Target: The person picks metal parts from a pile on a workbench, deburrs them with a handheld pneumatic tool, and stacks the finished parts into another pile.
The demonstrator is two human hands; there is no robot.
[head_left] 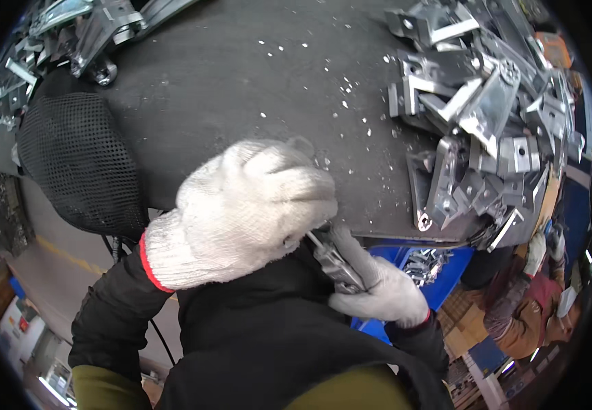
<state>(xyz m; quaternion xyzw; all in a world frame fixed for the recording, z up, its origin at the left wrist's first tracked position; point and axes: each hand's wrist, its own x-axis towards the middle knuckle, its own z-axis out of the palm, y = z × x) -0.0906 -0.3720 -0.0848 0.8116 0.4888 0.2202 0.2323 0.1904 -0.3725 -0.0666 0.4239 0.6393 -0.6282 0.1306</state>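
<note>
My left hand, in a white knit glove with a red-edged cuff, is closed at the near edge of the dark table, in front of my body. Its fingers curl down, and whatever they hold is hidden beneath them. Just right of it and lower, my right hand wears a white glove with grey fingers. It grips a grey metal piece with a thin rod-like end pointing up toward the left hand. The exact kind of this piece cannot be made out. The two hands nearly meet.
Silver metal brackets lie heaped on the table's right side, and more metal parts at far left. White chips dot the dark tabletop. A black mesh-covered object stands left. A blue bin holds small metal pieces. Another person works at right.
</note>
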